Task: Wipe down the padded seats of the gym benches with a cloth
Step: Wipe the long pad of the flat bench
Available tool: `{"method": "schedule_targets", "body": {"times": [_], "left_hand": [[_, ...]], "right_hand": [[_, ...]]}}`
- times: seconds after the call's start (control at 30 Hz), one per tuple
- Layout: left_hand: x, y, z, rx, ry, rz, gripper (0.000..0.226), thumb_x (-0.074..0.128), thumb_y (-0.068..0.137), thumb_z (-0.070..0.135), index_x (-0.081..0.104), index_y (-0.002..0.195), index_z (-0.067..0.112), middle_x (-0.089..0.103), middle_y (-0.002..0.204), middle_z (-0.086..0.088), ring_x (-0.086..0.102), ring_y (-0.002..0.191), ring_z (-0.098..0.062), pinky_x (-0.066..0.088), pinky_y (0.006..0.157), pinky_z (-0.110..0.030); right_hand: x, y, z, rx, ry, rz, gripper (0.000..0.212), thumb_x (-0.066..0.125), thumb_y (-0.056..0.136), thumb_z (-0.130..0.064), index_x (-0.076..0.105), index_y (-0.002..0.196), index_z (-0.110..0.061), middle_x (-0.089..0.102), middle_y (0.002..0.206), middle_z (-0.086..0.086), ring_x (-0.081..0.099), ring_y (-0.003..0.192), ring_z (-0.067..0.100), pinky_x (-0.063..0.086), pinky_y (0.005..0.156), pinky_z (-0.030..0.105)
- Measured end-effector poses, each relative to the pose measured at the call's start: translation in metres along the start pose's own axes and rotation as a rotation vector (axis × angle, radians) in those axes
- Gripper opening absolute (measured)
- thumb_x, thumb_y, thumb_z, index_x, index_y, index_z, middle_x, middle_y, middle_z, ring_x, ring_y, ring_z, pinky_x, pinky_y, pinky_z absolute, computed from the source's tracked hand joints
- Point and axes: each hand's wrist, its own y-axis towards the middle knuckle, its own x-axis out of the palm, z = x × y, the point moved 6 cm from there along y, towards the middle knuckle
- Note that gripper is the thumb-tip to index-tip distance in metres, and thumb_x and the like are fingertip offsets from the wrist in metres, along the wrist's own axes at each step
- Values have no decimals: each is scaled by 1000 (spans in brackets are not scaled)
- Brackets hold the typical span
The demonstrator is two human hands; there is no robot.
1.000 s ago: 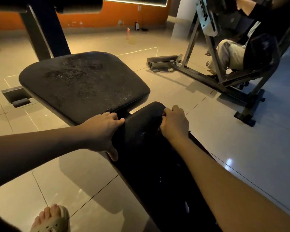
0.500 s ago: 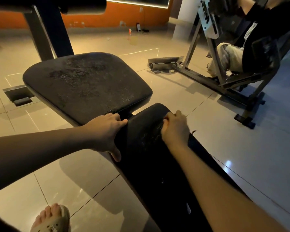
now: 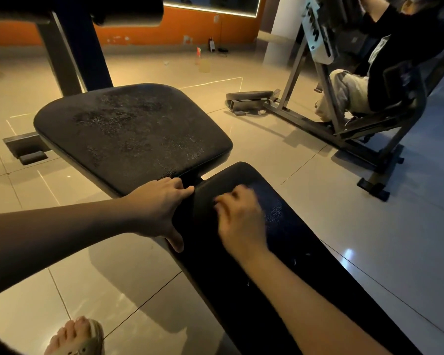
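The black bench has a wide seat pad (image 3: 133, 129) with dull speckled patches and a long narrow pad (image 3: 287, 226) running toward me. My left hand (image 3: 162, 208) rests on the long pad's far left corner by the gap, fingers flat on top and thumb down the side. My right hand (image 3: 241, 219) is on top of the long pad with its fingers curled, blurred by motion. A dark cloth (image 3: 203, 206) seems bunched under those fingers, hard to tell from the black padding.
The bench's upright post (image 3: 72, 60) and a roller pad (image 3: 128, 11) stand behind the seat. At the right, a person (image 3: 385, 67) sits in another machine (image 3: 326, 119). My sandalled foot (image 3: 75, 336) is on the tiled floor at the lower left.
My right hand has slid from the long pad's right edge leftward toward its middle and is now blurred. My left hand has kept its place.
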Motion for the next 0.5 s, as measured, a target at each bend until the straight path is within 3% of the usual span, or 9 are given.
{"method": "schedule_targets", "body": {"times": [0.07,0.1,0.13,0.23,0.3,0.37,0.43,0.5], "left_hand": [[0,0,-1,5,-4,1,124,79,61,77,20,160,32,36,135,9,33,113,-7,40,93,-24],[0,0,-1,5,-4,-3,125,78,61,77,18,160,31,36,136,9,33,114,-7,40,93,-24],[0,-1,-1,5,0,-2,126,78,61,78,17,161,31,36,138,8,32,115,-7,39,94,-24],[1,-2,0,-1,7,9,128,77,61,79,16,161,29,36,140,7,35,119,-10,42,98,-27],[0,-1,0,0,17,5,129,77,60,80,16,162,28,36,140,7,35,120,-10,41,99,-27],[-1,-1,2,-1,20,-6,127,77,61,79,16,161,29,36,140,7,34,119,-9,39,97,-25],[-2,2,4,6,39,-6,125,78,62,77,18,161,29,37,138,7,35,117,-9,39,96,-24],[-3,1,5,2,44,-17,125,78,62,77,18,161,28,37,138,6,36,117,-10,40,96,-25]], "right_hand": [[1,-21,-18,-288,22,-154,16,63,94,-18,70,108,-15,58,101,7,53,90,23,49,72,34],[-1,-13,-5,-335,-8,-183,18,65,93,-17,71,110,-16,58,101,8,54,90,24,49,72,35],[-4,6,20,-265,-28,-159,19,66,93,-17,72,111,-17,58,102,8,55,92,26,50,73,37],[-16,60,99,220,-115,4,24,56,101,-25,70,117,-17,56,110,7,54,106,28,48,79,35],[-10,59,86,324,-188,30,26,51,103,-26,65,122,-16,55,118,7,51,109,24,48,83,35],[-2,33,33,182,-125,17,23,55,101,-24,65,121,-16,57,118,6,52,104,21,51,85,34],[-2,-7,-11,-129,55,-55,21,61,98,-21,68,117,-16,60,111,6,53,98,20,52,81,32],[-4,-14,-9,-385,31,-173,25,63,95,-17,69,119,-15,61,108,8,54,95,23,50,79,32]]}}
